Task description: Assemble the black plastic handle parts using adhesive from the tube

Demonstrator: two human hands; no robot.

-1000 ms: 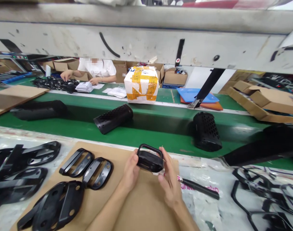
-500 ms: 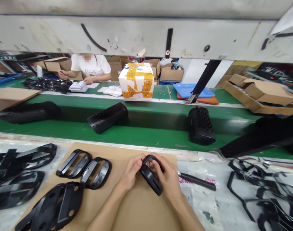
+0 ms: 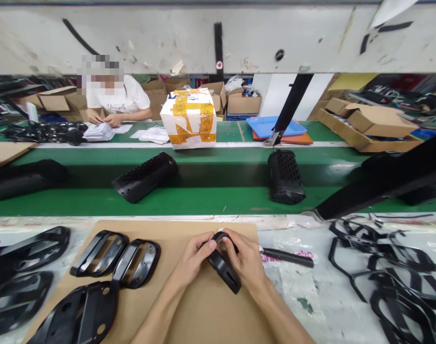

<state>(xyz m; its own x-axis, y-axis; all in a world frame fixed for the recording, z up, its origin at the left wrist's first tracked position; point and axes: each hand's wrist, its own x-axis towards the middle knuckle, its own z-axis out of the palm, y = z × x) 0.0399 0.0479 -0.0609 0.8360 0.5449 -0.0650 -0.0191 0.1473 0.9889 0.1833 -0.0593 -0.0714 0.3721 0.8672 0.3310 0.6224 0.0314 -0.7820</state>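
While the left hand (image 3: pixel 195 256) pinches the upper end of a black frame (image 3: pixel 224 272), the right hand (image 3: pixel 249 263) clamps curled fingers on its side. The frame slants between them over brown cardboard (image 3: pixel 214 317).

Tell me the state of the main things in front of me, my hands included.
Left hand: closed on the black part
Right hand: closed on the black part
Black part: held, tilted
Cardboard sheet: lying flat
Black-handled tool: lying down, not held
Perforated black casings: lying on the green surface
Taped box: upright, wrapped in tape
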